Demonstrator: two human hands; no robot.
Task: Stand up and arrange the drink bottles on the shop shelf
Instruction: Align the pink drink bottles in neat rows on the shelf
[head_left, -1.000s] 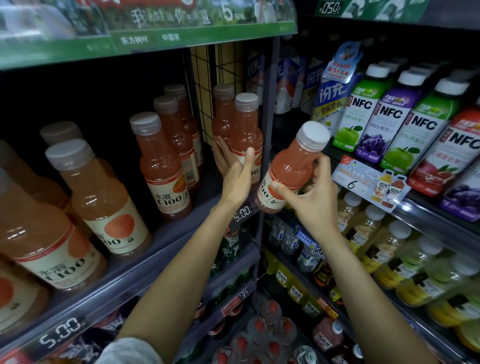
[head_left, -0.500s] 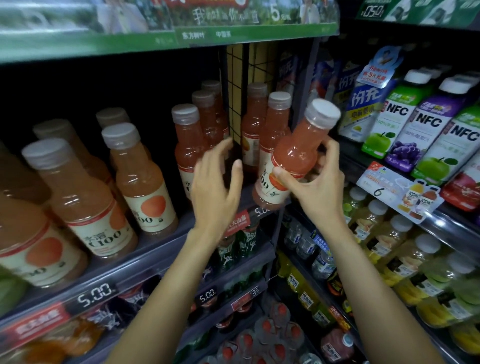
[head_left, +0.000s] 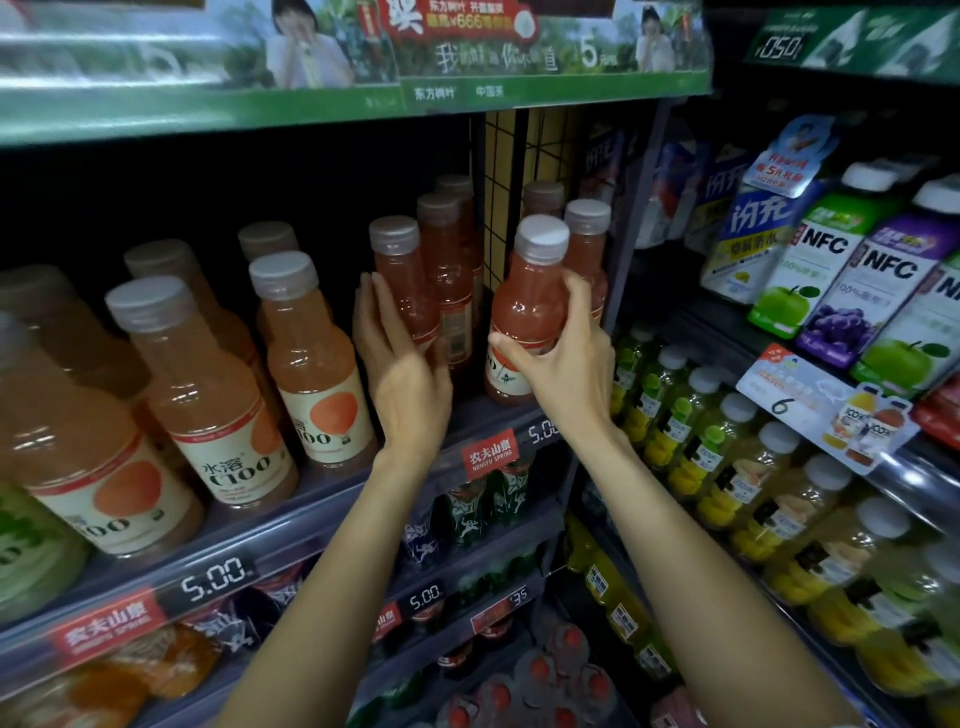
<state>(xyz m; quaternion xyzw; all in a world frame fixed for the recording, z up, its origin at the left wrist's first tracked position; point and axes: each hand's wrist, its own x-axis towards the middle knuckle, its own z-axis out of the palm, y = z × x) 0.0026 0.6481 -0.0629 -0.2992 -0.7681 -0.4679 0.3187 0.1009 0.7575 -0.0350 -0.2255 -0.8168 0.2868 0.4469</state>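
Pink bottle (head_left: 527, 312) now upright in right hand (head_left: 566, 364)

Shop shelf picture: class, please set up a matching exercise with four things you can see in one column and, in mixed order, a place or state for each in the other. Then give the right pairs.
Things:
1. Right hand
2. Left hand
3. Green apple cartons
4. Red brand tag

Places or states:
A. On the shelf edge, below the held bottle
B. Wrapped around a pink bottle
C. Open, fingers against a standing bottle
D. On the upper shelf at the far right

Pairs: 1-B, 2-C, 3-D, 4-A
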